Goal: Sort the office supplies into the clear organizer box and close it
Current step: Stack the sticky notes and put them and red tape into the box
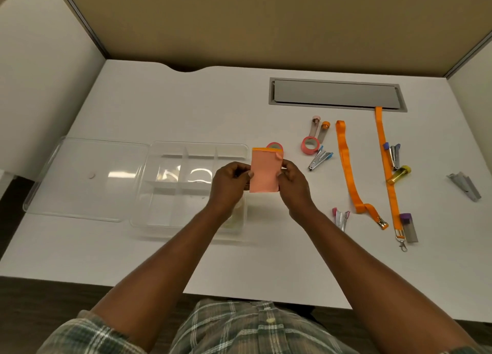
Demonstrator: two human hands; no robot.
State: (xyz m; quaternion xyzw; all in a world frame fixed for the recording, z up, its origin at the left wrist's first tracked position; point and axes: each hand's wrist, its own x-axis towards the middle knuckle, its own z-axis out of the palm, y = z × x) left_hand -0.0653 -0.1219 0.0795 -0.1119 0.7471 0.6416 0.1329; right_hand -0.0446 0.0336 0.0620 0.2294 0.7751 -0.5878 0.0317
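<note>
Head view: I pinch the pink sticky-note pad (264, 174) between left hand (230, 184) and right hand (292, 182), just right of the clear organizer box (191, 151), probably to align it for a compartment.

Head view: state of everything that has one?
organizer box, open
lid, off, flat on desk left of box
note pad, held off the desk by both hands
left hand, pinches pad's left edge
right hand, pinches pad's right edge
cable hatch, shut
</note>
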